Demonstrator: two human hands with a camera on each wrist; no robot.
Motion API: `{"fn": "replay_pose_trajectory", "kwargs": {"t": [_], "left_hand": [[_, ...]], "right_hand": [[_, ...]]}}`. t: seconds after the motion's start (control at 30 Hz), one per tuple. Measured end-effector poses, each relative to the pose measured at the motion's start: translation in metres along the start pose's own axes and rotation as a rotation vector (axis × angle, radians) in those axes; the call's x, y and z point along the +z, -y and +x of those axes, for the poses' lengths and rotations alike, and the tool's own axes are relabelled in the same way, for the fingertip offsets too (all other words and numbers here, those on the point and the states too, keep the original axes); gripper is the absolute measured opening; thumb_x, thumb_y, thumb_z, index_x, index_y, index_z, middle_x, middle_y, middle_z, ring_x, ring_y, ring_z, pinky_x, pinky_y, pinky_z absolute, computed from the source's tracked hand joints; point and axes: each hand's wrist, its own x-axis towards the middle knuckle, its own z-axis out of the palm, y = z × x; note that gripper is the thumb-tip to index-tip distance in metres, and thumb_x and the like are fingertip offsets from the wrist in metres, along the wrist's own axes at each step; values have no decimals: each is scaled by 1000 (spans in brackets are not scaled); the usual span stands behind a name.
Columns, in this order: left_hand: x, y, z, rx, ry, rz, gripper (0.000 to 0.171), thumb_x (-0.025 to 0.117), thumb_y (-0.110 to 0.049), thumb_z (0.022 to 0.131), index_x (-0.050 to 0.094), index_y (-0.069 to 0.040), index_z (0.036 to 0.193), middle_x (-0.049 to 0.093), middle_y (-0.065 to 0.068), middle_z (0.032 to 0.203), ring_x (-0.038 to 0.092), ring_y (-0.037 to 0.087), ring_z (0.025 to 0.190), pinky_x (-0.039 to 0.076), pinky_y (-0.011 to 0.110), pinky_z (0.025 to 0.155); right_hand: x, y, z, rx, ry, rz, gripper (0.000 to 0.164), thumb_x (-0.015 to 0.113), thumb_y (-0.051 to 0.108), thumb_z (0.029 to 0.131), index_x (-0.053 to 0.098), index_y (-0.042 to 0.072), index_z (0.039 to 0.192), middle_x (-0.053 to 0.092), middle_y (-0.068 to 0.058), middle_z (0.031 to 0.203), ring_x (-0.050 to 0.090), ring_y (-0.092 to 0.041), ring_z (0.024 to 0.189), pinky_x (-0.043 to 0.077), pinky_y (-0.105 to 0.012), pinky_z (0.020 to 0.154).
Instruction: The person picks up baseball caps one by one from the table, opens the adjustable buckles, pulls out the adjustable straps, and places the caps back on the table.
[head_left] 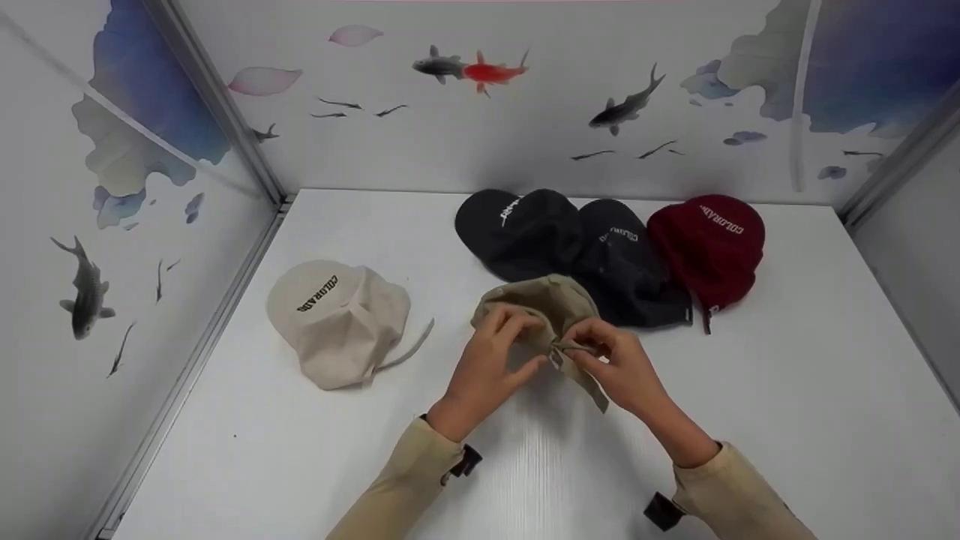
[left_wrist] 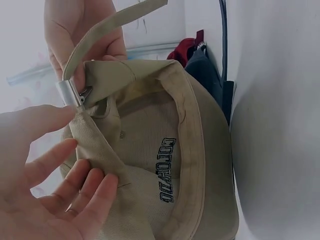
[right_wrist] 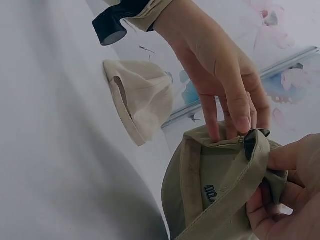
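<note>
A khaki baseball cap [head_left: 559,296] is between both hands, its back opening toward me. In the left wrist view, dark lettering shows through inside its crown, and a metal buckle [left_wrist: 68,93] sits on its back strap [left_wrist: 100,32], whose free end curves upward. My left hand [head_left: 487,364] holds the cap's back edge, thumb by the buckle and fingers along the band. My right hand [head_left: 622,367] pinches the strap on the other side of the buckle. Part of the buckle is hidden by fingers in the head view.
A cream cap [head_left: 337,322] lies to the left, its strap sticking out. Behind the khaki cap are a black cap [head_left: 544,232], a dark navy cap [head_left: 622,262] and a red cap [head_left: 709,244], touching one another. Panels wall the white table [head_left: 225,465] at back and sides.
</note>
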Motion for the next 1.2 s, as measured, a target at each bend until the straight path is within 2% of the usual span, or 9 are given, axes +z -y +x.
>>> {"fn": "replay_pose_trajectory", "kwargs": {"t": [0.13, 0.3, 0.6, 0.87, 1.07, 1.2], "left_hand": [[2, -3, 1, -23, 39, -1, 36, 76, -21, 90, 62, -18, 122, 58, 1, 123, 58, 13, 111, 51, 22, 95], [5, -4, 2, -37, 68, -20, 32, 73, -18, 91, 63, -16, 121, 61, 1, 119, 62, 12, 106, 53, 19, 91], [6, -6, 4, -18, 41, -50, 20, 70, -5, 90, 62, -12, 108, 59, 3, 106, 65, 12, 100, 53, 14, 87], [4, 2, 5, -32, 26, -29, 19, 68, 1, 90, 61, -13, 101, 56, 3, 100, 65, 12, 97, 54, 16, 86], [3, 8, 4, -44, 27, -5, 19, 66, 2, 91, 62, -14, 102, 55, 3, 103, 65, 13, 99, 55, 18, 87], [1, 8, 2, 6, 38, 4, 17, 64, -1, 92, 64, -15, 102, 55, 3, 109, 61, 12, 95, 54, 21, 84]], "right_hand": [[2, -3, 0, -13, -3, 9, 8, 67, -4, 91, 68, 2, 95, 71, -10, 95, 63, -4, 84, 53, -18, 74], [4, -5, -1, -1, -22, 19, 10, 67, -6, 90, 68, 3, 94, 71, -10, 95, 63, -3, 86, 53, -17, 76], [6, -7, 0, -16, -34, 29, 16, 64, -13, 87, 68, 1, 94, 71, -10, 93, 63, -2, 85, 52, -15, 76], [5, -6, -1, -39, -3, 37, 13, 65, -9, 89, 68, 2, 95, 71, -11, 94, 63, -3, 85, 53, -16, 75], [7, -6, -2, -43, -5, 15, 11, 66, -6, 90, 69, 3, 95, 70, -9, 92, 61, -3, 83, 52, -17, 73], [7, -5, -2, -46, -18, 24, 8, 68, -4, 89, 69, 2, 94, 70, -8, 91, 61, -3, 83, 52, -16, 73]]}}
